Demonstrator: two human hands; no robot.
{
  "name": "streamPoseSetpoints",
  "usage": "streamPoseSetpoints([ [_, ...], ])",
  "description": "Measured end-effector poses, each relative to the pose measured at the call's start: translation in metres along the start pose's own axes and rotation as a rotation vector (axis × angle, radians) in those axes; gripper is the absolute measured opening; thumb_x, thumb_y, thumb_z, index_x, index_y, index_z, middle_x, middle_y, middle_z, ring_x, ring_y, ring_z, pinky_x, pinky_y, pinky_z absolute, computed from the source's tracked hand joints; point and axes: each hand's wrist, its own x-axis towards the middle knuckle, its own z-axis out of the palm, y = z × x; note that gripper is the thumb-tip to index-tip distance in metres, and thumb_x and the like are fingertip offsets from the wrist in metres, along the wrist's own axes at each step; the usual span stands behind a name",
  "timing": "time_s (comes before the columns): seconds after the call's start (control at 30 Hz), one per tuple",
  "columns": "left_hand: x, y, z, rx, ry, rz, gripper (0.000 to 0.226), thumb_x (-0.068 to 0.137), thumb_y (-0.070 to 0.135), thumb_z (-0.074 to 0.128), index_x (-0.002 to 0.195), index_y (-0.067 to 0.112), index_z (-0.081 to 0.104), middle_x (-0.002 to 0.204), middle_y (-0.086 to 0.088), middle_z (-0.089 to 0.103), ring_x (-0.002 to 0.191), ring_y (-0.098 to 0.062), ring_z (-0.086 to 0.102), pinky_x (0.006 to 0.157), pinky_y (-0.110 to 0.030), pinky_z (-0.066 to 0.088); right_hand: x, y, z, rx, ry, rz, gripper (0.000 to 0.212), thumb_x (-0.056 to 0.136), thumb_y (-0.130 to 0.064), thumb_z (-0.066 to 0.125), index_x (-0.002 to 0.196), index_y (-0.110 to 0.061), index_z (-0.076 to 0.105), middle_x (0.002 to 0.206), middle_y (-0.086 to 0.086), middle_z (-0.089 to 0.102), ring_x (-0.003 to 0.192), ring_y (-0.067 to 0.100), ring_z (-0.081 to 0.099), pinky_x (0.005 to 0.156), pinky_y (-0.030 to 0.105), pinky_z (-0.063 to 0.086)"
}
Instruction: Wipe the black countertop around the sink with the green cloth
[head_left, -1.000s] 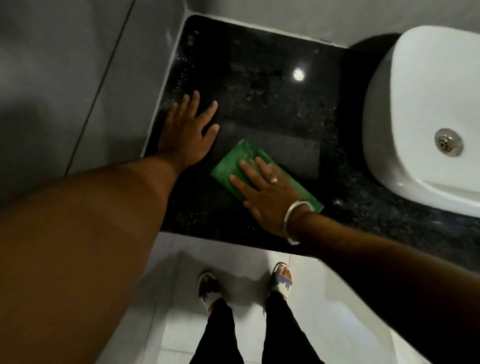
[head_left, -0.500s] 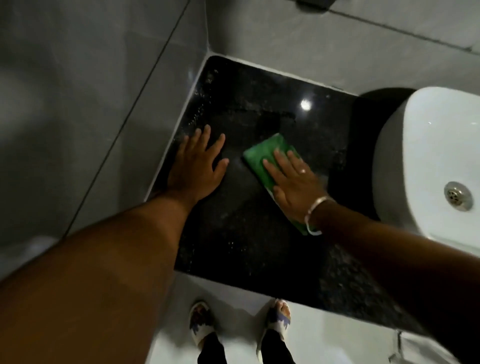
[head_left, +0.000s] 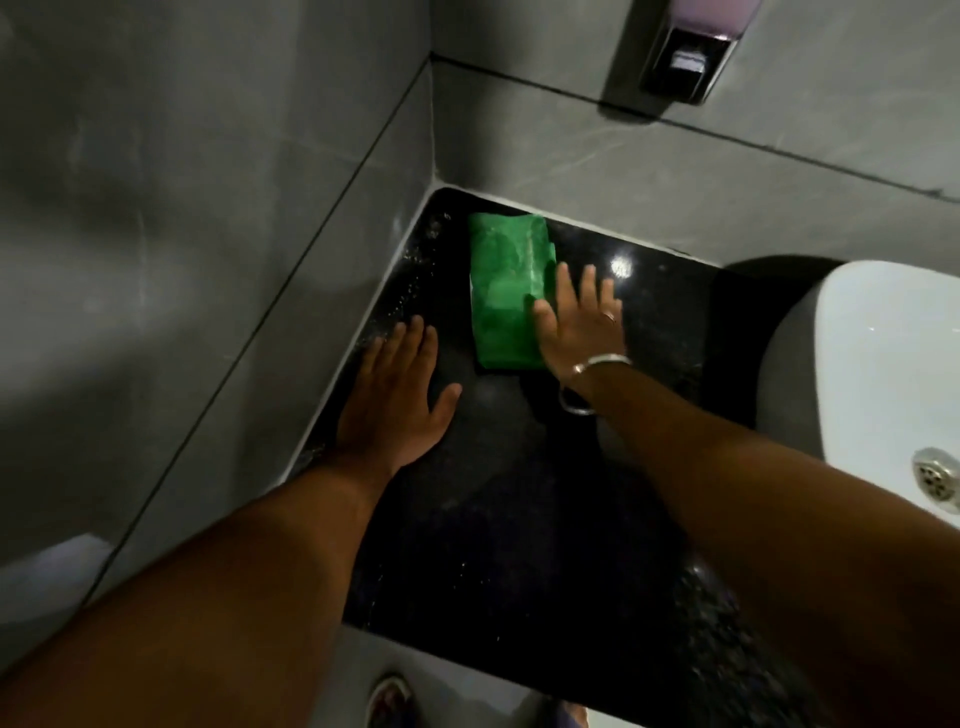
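Note:
The folded green cloth (head_left: 506, 291) lies flat on the black countertop (head_left: 498, 493), close to the back left corner where the two grey walls meet. My right hand (head_left: 579, 325) presses flat on the cloth's right edge, fingers spread, a ring and a bangle on it. My left hand (head_left: 395, 400) rests palm down on the bare countertop next to the left wall, a short way left of and nearer than the cloth, holding nothing. The white sink (head_left: 893, 384) stands to the right with its metal drain (head_left: 937, 480) showing.
Grey tiled walls close the countertop on the left (head_left: 208, 260) and at the back (head_left: 675, 171). A soap dispenser (head_left: 685, 47) hangs on the back wall above the sink. The counter's front edge is near, with the floor and a sandalled foot (head_left: 389, 701) below.
My right hand has pushed the green cloth from near the front edge away toward the back corner. My left hand stayed planted on the countertop. The view tilted upward.

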Motion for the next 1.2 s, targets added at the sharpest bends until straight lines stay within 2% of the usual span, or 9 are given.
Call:
streamPoseSetpoints([
  [0.23,0.005,0.000,-0.003,-0.046,-0.047,0.005,0.084,0.086,0.064,0.020,0.155,0.016,0.018,0.165,-0.009,0.011,0.153,-0.025,0.007,0.124,-0.043,0.005,-0.008,0.039,0.014,-0.151,-0.025,0.053,0.057,0.097,-0.046,0.024,0.151,-0.031,0.013,0.162,0.011,0.003,0.147,0.038,0.000,0.117,0.054,-0.002],
  [0.33,0.028,0.012,-0.018,-0.223,0.023,-0.059,0.084,0.085,0.064,0.026,0.152,0.014,0.030,0.162,-0.011,0.022,0.151,-0.030,0.016,0.121,-0.047,0.017,-0.013,0.038,0.016,-0.145,0.017,0.049,0.056,0.097,-0.042,0.022,0.151,-0.034,0.012,0.163,0.009,0.003,0.148,0.036,-0.001,0.118,0.052,-0.002],
  [0.43,0.093,0.056,-0.021,-0.149,0.057,0.034,0.078,0.089,0.060,0.031,0.152,0.013,0.030,0.160,-0.018,0.027,0.148,-0.040,0.022,0.117,-0.051,0.025,-0.016,0.040,0.018,-0.143,0.017,0.056,0.056,0.096,-0.042,0.021,0.151,-0.035,0.011,0.163,0.007,0.001,0.148,0.034,-0.003,0.118,0.051,-0.003],
  [0.53,0.161,0.100,-0.009,-0.060,-0.112,-0.011,0.075,0.094,0.055,0.035,0.156,0.017,0.016,0.163,-0.019,0.011,0.150,-0.038,0.010,0.122,-0.049,0.010,-0.006,0.042,0.020,-0.145,0.018,0.068,0.057,0.096,-0.043,0.022,0.151,-0.036,0.010,0.163,0.006,0.001,0.148,0.032,-0.003,0.119,0.050,-0.002],
  [0.7,0.209,0.085,0.002,-0.112,-0.041,-0.142,0.079,0.092,0.053,0.036,0.154,0.008,0.016,0.162,-0.021,0.014,0.150,-0.037,0.009,0.123,-0.048,0.005,-0.004,0.041,0.020,-0.156,0.063,0.059,0.058,0.094,-0.043,0.020,0.151,-0.034,0.014,0.163,0.007,0.005,0.148,0.034,0.002,0.118,0.050,0.001],
  [0.8,0.195,0.058,-0.009,-0.104,-0.049,-0.212,0.082,0.091,0.056,0.036,0.153,0.005,0.017,0.162,-0.022,0.016,0.150,-0.038,0.011,0.123,-0.049,0.006,-0.006,0.040,0.016,-0.152,0.035,0.059,0.060,0.092,-0.044,0.018,0.151,-0.034,0.014,0.162,0.007,0.006,0.148,0.034,0.002,0.119,0.051,0.002],
  [0.93,0.091,0.032,-0.013,-0.098,0.061,-0.286,0.081,0.088,0.053,0.043,0.150,0.003,0.029,0.156,-0.024,0.031,0.143,-0.042,0.029,0.118,-0.052,0.017,-0.009,0.038,0.011,-0.149,-0.003,0.060,0.059,0.095,-0.041,0.026,0.152,-0.032,0.012,0.162,0.009,0.004,0.148,0.035,0.001,0.119,0.051,0.002],
  [1.03,0.041,0.034,-0.010,-0.059,-0.026,-0.303,0.081,0.089,0.054,0.039,0.152,0.004,0.025,0.158,-0.024,0.027,0.145,-0.042,0.025,0.119,-0.052,0.013,-0.008,0.036,0.011,-0.150,-0.007,0.066,0.060,0.094,-0.042,0.028,0.151,-0.031,0.012,0.162,0.010,0.005,0.148,0.035,0.001,0.119,0.051,0.002],
  [1.2,0.127,0.042,-0.007,-0.037,-0.032,-0.163,0.082,0.090,0.054,0.032,0.153,0.004,0.020,0.160,-0.024,0.022,0.148,-0.039,0.018,0.122,-0.050,0.010,-0.005,0.039,0.018,-0.147,0.018,0.071,0.062,0.091,-0.043,0.028,0.151,-0.032,0.016,0.162,0.009,0.008,0.148,0.035,0.004,0.118,0.051,0.003],
])
